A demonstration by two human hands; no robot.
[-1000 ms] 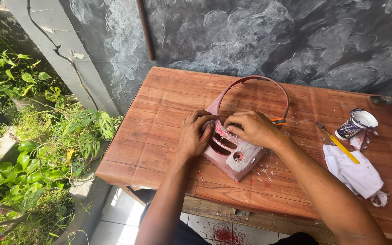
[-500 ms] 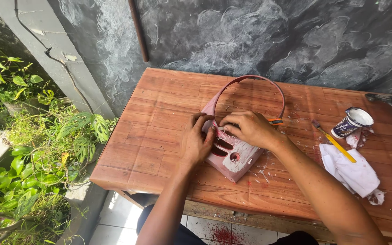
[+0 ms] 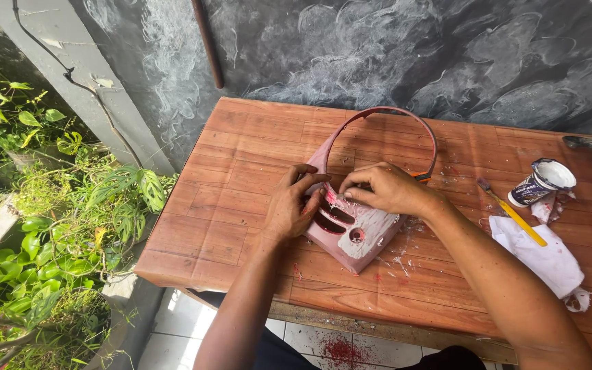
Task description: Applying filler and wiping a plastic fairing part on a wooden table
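Nearest the person, 2 forearms reach over the front edge of the wooden table [image 3: 227,226]. Just past them lies a pink plastic cover [image 3: 358,236], flat on the table near its middle, its solid, slotted end toward the near edge and a thin hoop [image 3: 412,120] arching off its far end toward the wall; its long axis runs from near-right to far-left, slightly diagonal to the table's sides. The left hand [image 3: 289,205] lies cupped over the cover's left edge, fingers curled and pressing on it beside the slots. The right hand [image 3: 388,188] rests on the cover's upper part, fingertips bunched together and pushing down on a patch of whitish filler; whether anything is pinched between them cannot be told. Farther right, well apart from the cover, lie a white rag [image 3: 539,257], a yellow-handled brush [image 3: 512,212] and a small open can [image 3: 539,181]. Beyond the table stands a dark, chalky wall [image 3: 378,48].
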